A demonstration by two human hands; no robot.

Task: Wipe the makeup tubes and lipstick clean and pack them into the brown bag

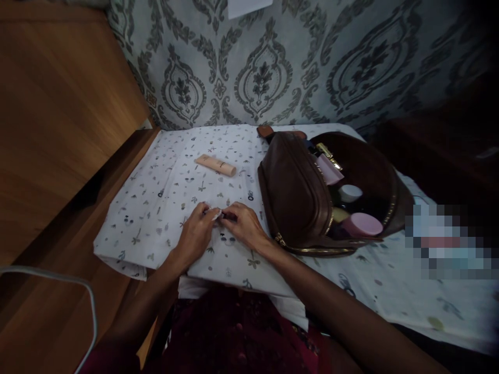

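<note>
My left hand (198, 232) and my right hand (244, 224) meet on a white patterned cloth (163, 202), fingertips pinched together around a small slim item (218, 215) with a pale end and a dark end. What it is I cannot make out. A peach tube (215, 165) lies on the cloth farther back. To the right an open brown leather pouch (294, 195) holds a pink jar (362, 224), a white-capped jar (350, 192), a pink tube (329, 170) and a gold-topped item (329, 154).
A wooden panel (58, 114) and a wooden ledge stand at the left. Damask wallpaper (265, 72) rises behind. A thin white cable (91, 301) curves at lower left. A blurred patch sits at the right on the cloth.
</note>
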